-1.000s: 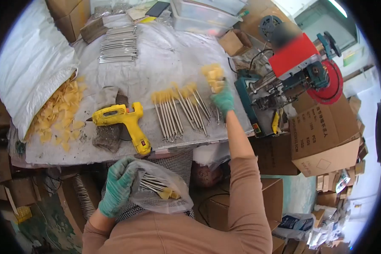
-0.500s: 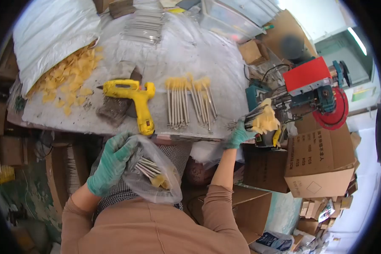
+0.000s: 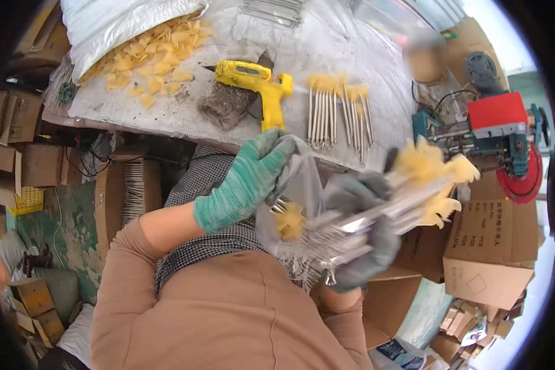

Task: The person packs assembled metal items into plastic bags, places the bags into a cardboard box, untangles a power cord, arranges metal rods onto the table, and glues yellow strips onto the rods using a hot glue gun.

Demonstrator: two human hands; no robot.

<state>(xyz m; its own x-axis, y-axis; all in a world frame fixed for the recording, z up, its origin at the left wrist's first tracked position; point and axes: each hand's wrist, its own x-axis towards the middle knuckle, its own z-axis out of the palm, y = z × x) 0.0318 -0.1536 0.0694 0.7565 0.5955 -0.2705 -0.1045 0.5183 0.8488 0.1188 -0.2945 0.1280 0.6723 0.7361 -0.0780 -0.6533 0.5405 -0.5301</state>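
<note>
My left hand (image 3: 246, 179), in a green glove, is closed on the rim of a clear plastic bag (image 3: 268, 225). Inside the bag a yellow tip and some metal rods show. My right hand (image 3: 373, 240), in a glove with a grey palm, grips a bundle of metal rods (image 3: 351, 231) with yellow fan-shaped tips (image 3: 428, 169). The tips point to the upper right, and the rods' lower ends lie in front of or at the bag's right side; which is unclear. Motion blurs this hand and the bundle.
More yellow-tipped rods (image 3: 324, 117) lie on the covered table (image 3: 345, 55) beside a yellow glue gun (image 3: 259, 86). Yellow pieces (image 3: 160, 58) spill from a white sack (image 3: 117, 28) at the left. A machine with a red cover (image 3: 498, 114) and a cardboard box (image 3: 490, 246) stand right.
My right hand has lifted the rod bundle off the table's right side and brought it to the bag. My left hand still holds the bag. The view has shifted, too.
</note>
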